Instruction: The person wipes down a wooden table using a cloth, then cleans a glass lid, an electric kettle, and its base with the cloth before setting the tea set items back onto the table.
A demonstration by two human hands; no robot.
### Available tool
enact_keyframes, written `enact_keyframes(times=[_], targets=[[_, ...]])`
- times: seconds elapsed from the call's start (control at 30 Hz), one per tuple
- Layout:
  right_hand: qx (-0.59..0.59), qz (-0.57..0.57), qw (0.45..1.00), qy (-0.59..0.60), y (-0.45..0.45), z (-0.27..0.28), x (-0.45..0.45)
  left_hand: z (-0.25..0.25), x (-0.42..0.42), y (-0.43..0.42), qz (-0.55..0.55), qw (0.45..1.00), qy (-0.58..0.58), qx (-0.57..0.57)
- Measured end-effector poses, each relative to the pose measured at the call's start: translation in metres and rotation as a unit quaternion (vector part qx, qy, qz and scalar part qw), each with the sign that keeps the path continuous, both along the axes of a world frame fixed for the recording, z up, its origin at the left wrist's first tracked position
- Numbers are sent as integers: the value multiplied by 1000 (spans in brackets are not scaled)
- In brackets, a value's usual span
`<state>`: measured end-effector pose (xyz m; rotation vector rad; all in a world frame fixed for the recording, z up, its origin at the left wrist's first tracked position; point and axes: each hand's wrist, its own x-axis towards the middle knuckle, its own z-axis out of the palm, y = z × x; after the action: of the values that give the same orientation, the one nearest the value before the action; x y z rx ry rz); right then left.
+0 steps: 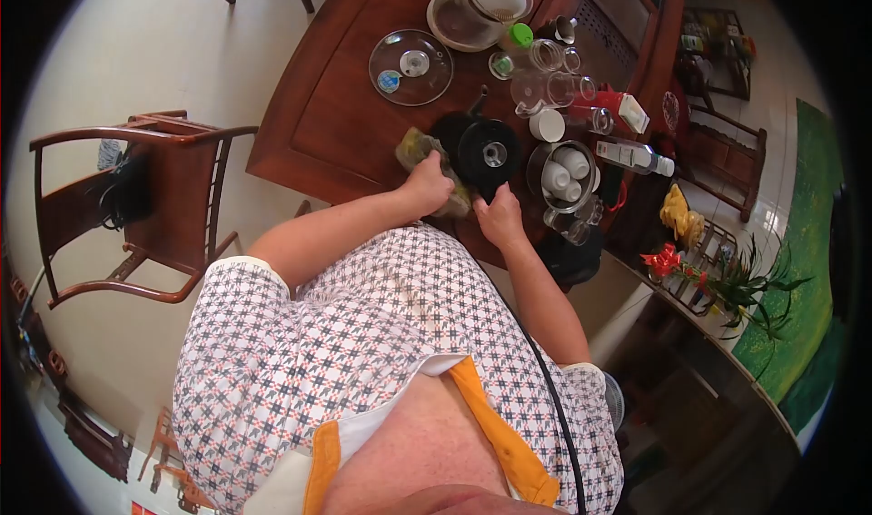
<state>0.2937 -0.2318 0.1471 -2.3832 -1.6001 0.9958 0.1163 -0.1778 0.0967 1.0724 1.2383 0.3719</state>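
On the dark wooden table a black round pot (472,163) stands in front of me, with a shiny disc at the middle of its top; whether it is a kettle I cannot tell. My right hand (500,213) is closed at its near side, where a handle seems to be. Bunched in my left hand (429,186) is a yellow-green cloth (415,146), held against or close beside the pot's left side. My fingertips are partly hidden by the hands themselves.
Beyond the pot lie a glass lid (411,90), a large glass pot (451,23) and several glass jugs (545,89). Right of it stand a metal bowl (546,154) of white cups and a bottle (629,156). A wooden chair (173,197) is at left.
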Motion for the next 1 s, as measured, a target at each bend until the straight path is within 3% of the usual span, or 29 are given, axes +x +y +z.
enact_keyframes(times=[0.13,0.23,0.33,0.43,0.47,0.57,0.67,0.8,0.9,1.0], targets=[[23,10,1000,12,-9,-8,7,55,-8,6,-15,996,-58,65],[23,22,999,25,-7,-8,8,33,0,0,55,942,-9,330],[17,14,999,34,-9,-5,7,33,-8,12,-3,981,-31,193],[17,7,999,39,-8,-8,8,-8,-12,18,-86,977,25,194],[16,7,999,39,-9,-9,8,-16,-14,15,-71,975,-10,209],[28,1,997,78,-10,-8,9,11,-17,20,-50,993,25,103],[42,-1,988,146,-12,-10,10,22,-23,18,13,978,11,206],[32,-18,987,158,-13,-11,3,58,-18,4,-105,892,62,435],[23,-33,986,164,-12,-12,0,65,-16,2,-214,864,132,436],[46,-45,984,165,-15,-14,3,57,-24,5,-227,852,133,452]])
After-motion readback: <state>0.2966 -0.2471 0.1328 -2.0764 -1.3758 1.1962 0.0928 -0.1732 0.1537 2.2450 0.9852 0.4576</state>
